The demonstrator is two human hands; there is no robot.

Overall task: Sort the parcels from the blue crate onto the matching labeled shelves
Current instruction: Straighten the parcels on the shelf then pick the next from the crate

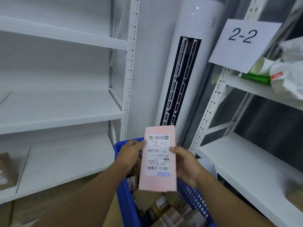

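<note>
Clamped on a pink parcel (158, 182) from both sides: left hand (131, 153) with thumb on the front at the left edge, right hand (186, 164) with thumb at the right edge, fingers of both curled behind. Held upright just above the far end of the blue crate (126, 194), label side toward the camera. On the white label (158, 154), a handwritten "1-2" upside down, with barcodes below it. Inside the crate, beneath the parcel, a heap of brown cartons and small packages (164, 208). Left of the crate, a white shelf unit (65, 118) with three boards in view; on the lowest, far left of the crate, a brown box (6, 171) cut by the frame edge. Beyond the crate, a tall white air-conditioner tower (185, 71) with a dark vertical vent. Right of the crate, a second white shelf unit (246, 164). Above and right of the crate, a paper sign (242, 43) reading "2-2" on that unit's post, and beside the sign, on the upper board, white bags (288, 79) and a green-and-white package (257, 74).
</note>
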